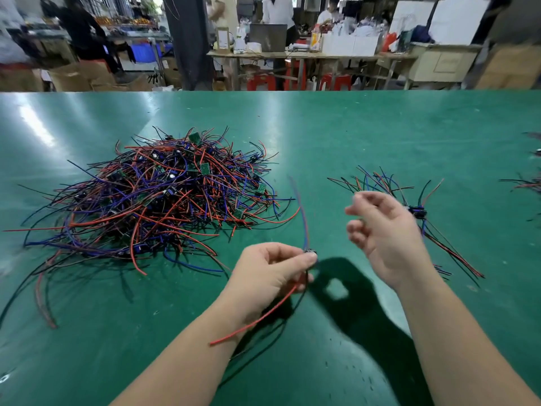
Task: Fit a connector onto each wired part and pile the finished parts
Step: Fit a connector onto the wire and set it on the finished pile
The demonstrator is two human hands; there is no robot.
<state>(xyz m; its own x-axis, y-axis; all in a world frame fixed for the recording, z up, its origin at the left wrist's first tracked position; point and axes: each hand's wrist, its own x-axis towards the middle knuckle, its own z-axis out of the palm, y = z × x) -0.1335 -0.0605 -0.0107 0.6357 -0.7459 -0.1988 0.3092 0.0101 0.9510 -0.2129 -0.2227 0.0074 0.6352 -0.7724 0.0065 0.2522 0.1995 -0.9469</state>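
My left hand (272, 268) pinches a small wired part (311, 254) between thumb and fingers above the green table. Its red and blue wires rise up and away, and a red wire (254, 317) and a black one trail down past my wrist. My right hand (386, 232) hovers to the right of it with loosely curled fingers and holds nothing that I can see. A big tangled heap of wired parts (164, 194) with small green boards lies at the left. A smaller pile of wired parts (415, 210) lies just behind my right hand.
The green table (351, 127) stretches far ahead. More wires (530, 183) lie at the right edge. Beyond the table stand workbenches, cardboard boxes, red stools and several people.
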